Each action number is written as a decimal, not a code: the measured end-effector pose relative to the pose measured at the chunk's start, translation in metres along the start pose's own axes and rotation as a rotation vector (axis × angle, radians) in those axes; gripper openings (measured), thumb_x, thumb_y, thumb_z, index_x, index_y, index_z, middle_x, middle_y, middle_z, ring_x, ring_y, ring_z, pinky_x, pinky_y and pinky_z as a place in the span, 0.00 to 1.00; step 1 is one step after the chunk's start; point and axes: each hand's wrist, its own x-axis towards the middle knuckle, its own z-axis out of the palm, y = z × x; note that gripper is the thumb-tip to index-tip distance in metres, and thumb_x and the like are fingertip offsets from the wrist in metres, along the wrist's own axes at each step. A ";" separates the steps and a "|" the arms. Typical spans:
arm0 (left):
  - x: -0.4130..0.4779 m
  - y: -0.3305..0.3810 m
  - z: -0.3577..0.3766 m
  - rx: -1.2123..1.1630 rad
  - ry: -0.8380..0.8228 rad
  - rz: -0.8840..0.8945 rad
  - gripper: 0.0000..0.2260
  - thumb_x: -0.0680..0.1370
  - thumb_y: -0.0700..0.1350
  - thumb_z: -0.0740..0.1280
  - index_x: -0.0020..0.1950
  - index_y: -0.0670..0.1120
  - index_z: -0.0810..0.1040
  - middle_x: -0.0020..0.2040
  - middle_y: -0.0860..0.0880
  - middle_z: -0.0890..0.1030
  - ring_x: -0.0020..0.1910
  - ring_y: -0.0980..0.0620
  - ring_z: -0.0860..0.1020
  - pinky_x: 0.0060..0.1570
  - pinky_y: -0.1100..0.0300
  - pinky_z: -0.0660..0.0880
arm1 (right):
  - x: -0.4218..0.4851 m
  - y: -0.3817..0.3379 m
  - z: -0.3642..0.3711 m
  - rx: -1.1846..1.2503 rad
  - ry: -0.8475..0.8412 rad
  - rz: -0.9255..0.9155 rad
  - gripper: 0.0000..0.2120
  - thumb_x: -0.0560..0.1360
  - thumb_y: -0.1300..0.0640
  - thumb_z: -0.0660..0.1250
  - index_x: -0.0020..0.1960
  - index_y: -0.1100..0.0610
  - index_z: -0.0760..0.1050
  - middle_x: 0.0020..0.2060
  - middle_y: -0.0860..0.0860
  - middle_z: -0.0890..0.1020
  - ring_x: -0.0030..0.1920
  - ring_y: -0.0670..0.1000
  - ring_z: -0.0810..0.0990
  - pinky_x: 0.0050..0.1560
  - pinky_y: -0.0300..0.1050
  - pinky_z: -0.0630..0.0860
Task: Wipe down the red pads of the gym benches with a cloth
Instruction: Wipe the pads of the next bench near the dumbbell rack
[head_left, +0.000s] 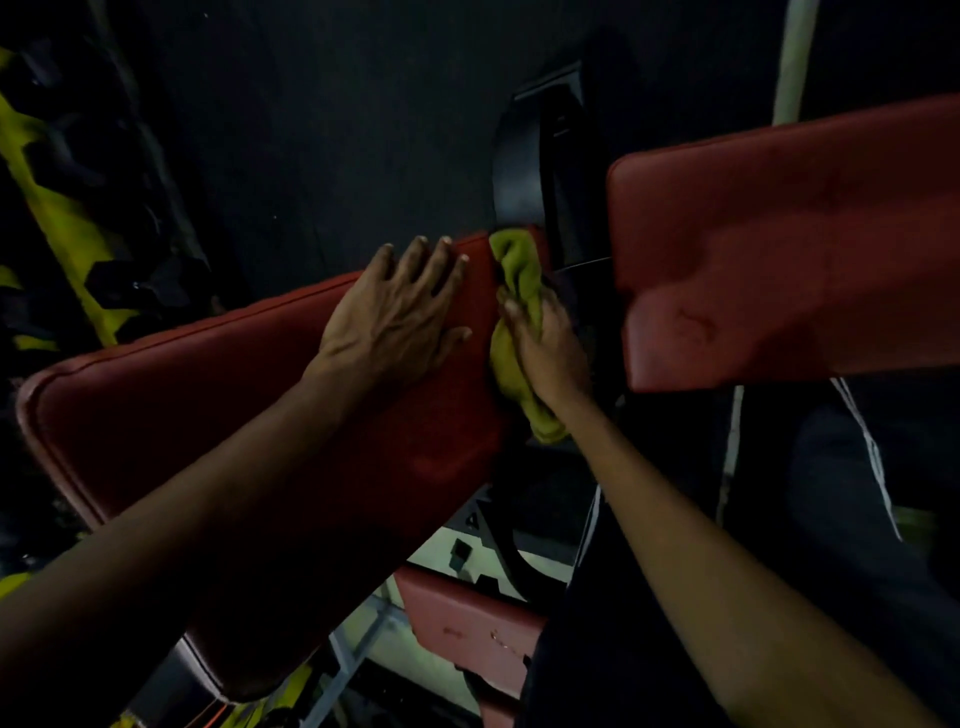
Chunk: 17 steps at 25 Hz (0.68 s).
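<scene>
My right fingers (511, 312) are curled round the bunched green cloth (515, 270), pressing it to the end edge of the long red pad (208, 405); my left fingers (441, 260) lie spread flat on that surface, holding nothing, bracing it; judgement: keep firm pressure, follow the edge seam, then cover the top in overlapping strokes; a second red pad (779, 249) stands near, to the right; no container shows.

Dim, underexposed view with deep black shadows, soft motion blur and wide-angle bending at edges.
</scene>
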 end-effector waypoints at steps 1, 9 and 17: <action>0.000 0.000 0.000 -0.003 0.002 0.007 0.34 0.82 0.63 0.45 0.81 0.41 0.51 0.80 0.38 0.56 0.77 0.38 0.59 0.72 0.42 0.60 | -0.023 0.020 0.004 0.017 -0.011 0.050 0.29 0.83 0.38 0.55 0.78 0.52 0.64 0.76 0.51 0.67 0.73 0.52 0.69 0.71 0.49 0.66; 0.001 0.003 0.002 -0.024 -0.022 -0.051 0.35 0.81 0.65 0.44 0.82 0.44 0.49 0.79 0.33 0.53 0.76 0.36 0.61 0.71 0.44 0.62 | -0.025 0.065 0.014 0.264 0.134 0.443 0.24 0.79 0.35 0.57 0.66 0.47 0.77 0.59 0.50 0.81 0.60 0.55 0.79 0.64 0.58 0.75; 0.005 0.005 0.009 0.050 0.021 -0.075 0.38 0.79 0.67 0.41 0.81 0.44 0.55 0.76 0.34 0.62 0.69 0.36 0.69 0.60 0.43 0.68 | 0.092 -0.013 -0.020 -0.022 -0.011 -0.011 0.23 0.83 0.39 0.57 0.72 0.50 0.72 0.70 0.53 0.74 0.68 0.57 0.74 0.64 0.49 0.69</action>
